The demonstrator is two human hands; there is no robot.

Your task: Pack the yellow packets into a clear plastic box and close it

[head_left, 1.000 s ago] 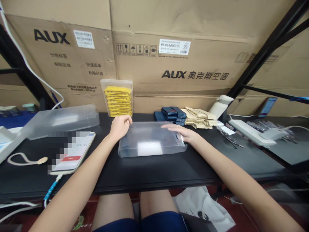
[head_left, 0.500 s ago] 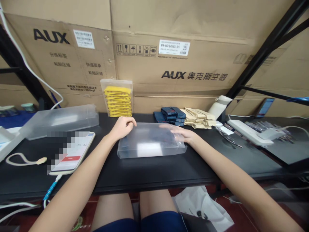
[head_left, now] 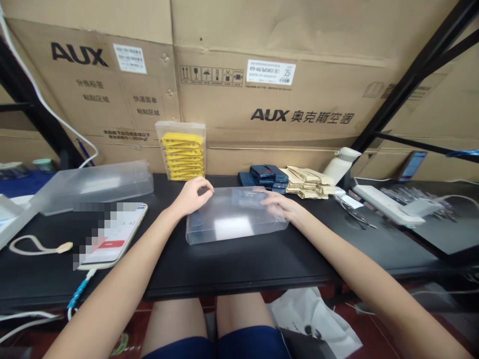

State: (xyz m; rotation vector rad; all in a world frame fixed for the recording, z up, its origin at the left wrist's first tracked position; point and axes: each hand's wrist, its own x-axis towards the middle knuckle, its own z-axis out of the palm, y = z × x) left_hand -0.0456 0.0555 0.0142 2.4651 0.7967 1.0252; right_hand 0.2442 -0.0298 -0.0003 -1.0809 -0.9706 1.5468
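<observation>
A clear plastic box [head_left: 209, 219] lies on its side on the black table in front of me. My left hand [head_left: 192, 196] is at its upper left corner, fingers curled and pinching the edge. A blue packet [head_left: 245, 196] shows through the plastic near the far side. My right hand [head_left: 283, 203] is at the box's right end, its fingers reaching inward and seen partly through the plastic, fingertips close to the packet. Behind them, blue packets [head_left: 264, 177] lie stacked beside beige packets [head_left: 309, 182].
An upright clear box of yellow packets [head_left: 183, 155] stands at the back. Another clear box [head_left: 97, 184] lies to the left, behind a phone [head_left: 112, 244] on a cable. A white bottle [head_left: 339, 167], a power strip [head_left: 387, 204] and cables are on the right. Cardboard [head_left: 299, 30] lines the back.
My right hand's fingers have drawn back slightly to the right. The blue packet now shows more plainly inside the box, and the box has tilted a little.
</observation>
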